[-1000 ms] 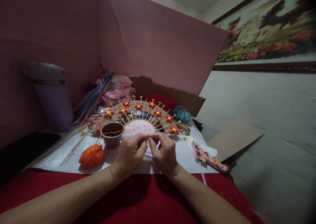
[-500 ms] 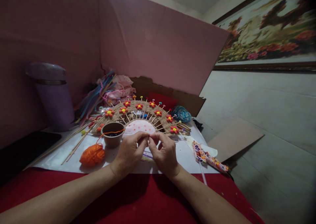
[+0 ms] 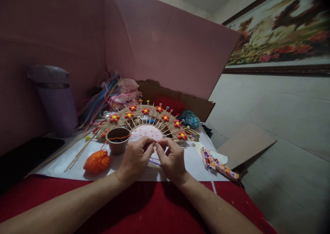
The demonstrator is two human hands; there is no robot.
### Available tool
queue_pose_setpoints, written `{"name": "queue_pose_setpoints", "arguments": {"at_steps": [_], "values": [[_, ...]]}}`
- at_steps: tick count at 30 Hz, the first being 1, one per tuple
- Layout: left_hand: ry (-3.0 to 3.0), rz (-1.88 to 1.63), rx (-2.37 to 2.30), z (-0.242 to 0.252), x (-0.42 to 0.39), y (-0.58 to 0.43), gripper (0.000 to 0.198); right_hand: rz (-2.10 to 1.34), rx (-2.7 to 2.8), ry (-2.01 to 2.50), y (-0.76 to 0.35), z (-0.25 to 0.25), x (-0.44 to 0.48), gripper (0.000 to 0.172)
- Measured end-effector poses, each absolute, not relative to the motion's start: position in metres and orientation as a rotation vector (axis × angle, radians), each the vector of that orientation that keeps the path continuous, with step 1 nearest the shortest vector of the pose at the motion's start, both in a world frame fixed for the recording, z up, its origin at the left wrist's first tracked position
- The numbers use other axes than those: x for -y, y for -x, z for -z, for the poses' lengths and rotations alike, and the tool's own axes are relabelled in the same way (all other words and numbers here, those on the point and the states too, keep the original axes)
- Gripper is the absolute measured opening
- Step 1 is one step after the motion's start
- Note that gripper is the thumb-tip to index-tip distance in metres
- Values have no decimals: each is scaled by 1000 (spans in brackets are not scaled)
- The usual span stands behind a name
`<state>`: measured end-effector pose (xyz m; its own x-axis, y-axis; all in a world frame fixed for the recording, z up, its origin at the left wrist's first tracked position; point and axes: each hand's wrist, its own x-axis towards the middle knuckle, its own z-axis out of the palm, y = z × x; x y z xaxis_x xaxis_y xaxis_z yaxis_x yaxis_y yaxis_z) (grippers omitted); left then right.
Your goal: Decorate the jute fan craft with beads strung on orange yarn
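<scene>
My left hand [image 3: 136, 158] and my right hand [image 3: 173, 160] meet fingertip to fingertip, both pinched on something small and partly hidden, with a speck of dark red showing. Just behind them stands a twine-wrapped half-ring fan [image 3: 152, 110] with red and orange flowers, thin sticks and a dotted white half-disc [image 3: 145, 132] at its centre. Orange yarn runs from a ball [image 3: 96, 161] across a brown cup [image 3: 118, 146] of dark contents towards my left hand; its far end is hidden.
A purple tumbler [image 3: 58, 106] stands at the left beside a dark flat object [image 3: 31, 158]. Thin sticks [image 3: 77, 155] lie left of the yarn. Blue yarn [image 3: 190, 119] sits behind right, and a flower-patterned item [image 3: 219, 165] rests on the right edge of the white sheet [image 3: 196, 173].
My fingertips have shifted very slightly, and a bit of dark red now shows between them. Both hands otherwise keep their place.
</scene>
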<state>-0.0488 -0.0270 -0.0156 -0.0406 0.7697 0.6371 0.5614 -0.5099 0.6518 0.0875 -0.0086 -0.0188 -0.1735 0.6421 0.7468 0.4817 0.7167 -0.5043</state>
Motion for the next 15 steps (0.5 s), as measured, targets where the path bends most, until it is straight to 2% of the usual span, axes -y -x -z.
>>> {"name": "queue_pose_setpoints", "arguments": {"at_steps": [15], "values": [[-2072,-1598,-1355,20,29,48,19,-155,1850,903,-88,20,9,7]]}}
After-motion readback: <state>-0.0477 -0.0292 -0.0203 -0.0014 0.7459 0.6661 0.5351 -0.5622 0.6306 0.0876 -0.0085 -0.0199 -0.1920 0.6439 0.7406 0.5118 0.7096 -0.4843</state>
